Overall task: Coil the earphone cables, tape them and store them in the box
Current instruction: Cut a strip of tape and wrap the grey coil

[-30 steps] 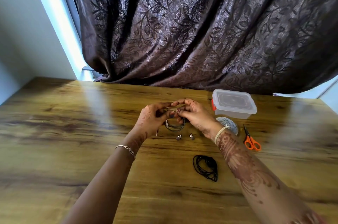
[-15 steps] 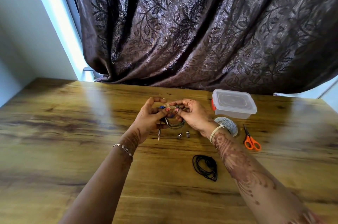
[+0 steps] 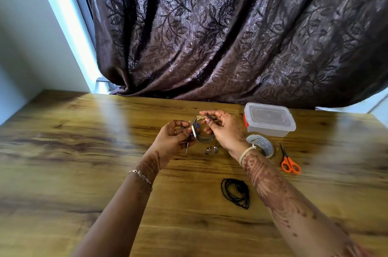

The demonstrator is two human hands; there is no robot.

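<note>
You hold the coil up off the table between both hands so the loops can't spring apart. Your left hand pinches its left side by the remote, and your right hand pinches the top, where a strip of tape seems to bind the strands. The buds dangle free below. The black coil lies nearer you, likely awaiting its turn; roll, scissors and lidded box sit within right-hand reach.

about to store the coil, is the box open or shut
Shut: the clear lid lies flat on the box, covering its whole top.
</note>
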